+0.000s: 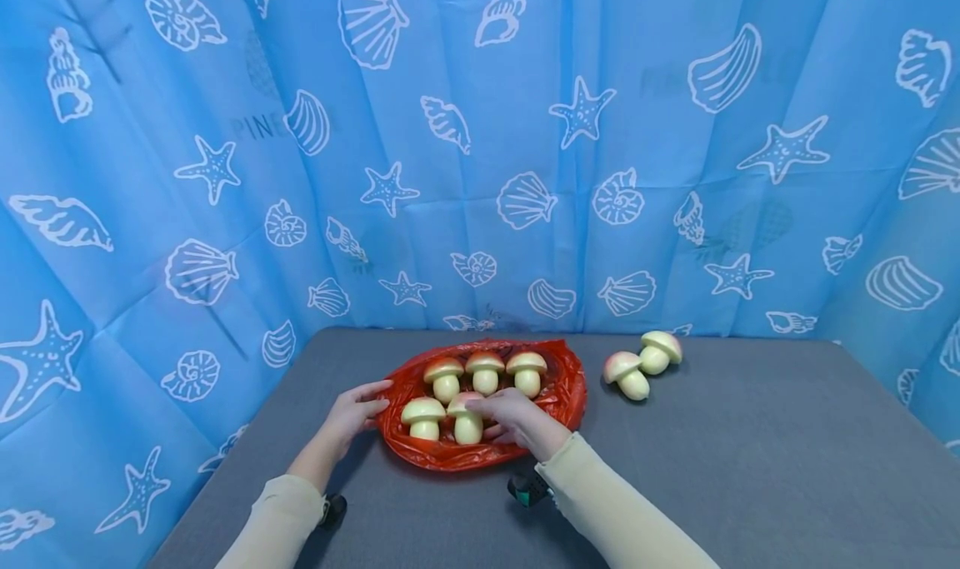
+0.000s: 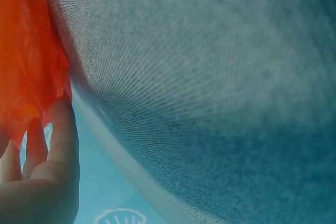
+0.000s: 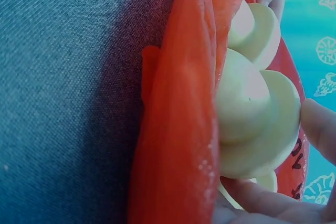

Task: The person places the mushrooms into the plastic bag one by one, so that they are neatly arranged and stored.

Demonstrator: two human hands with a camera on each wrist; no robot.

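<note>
A red plastic bag (image 1: 420, 461) lies spread wide on the grey table, with several toy mushrooms inside, such as one at the back (image 1: 485, 374) and one at the front left (image 1: 423, 420). My right hand (image 1: 517, 419) reaches over the bag's right side and grips the front middle mushroom (image 1: 468, 426) by its cap. In the right wrist view this pale mushroom (image 3: 247, 98) sits between thumb and fingers, behind the red bag wall. On the left, my left hand (image 1: 351, 416) holds the bag's rim with its fingertips; the left wrist view shows its fingers (image 2: 62, 135) against the red plastic.
Two more toy mushrooms, one nearer (image 1: 628, 376) and one behind it (image 1: 660, 352), lie on the table right of the bag. The grey table (image 1: 750, 444) reaches back to a blue curtain (image 1: 480, 152) printed with shells and starfish.
</note>
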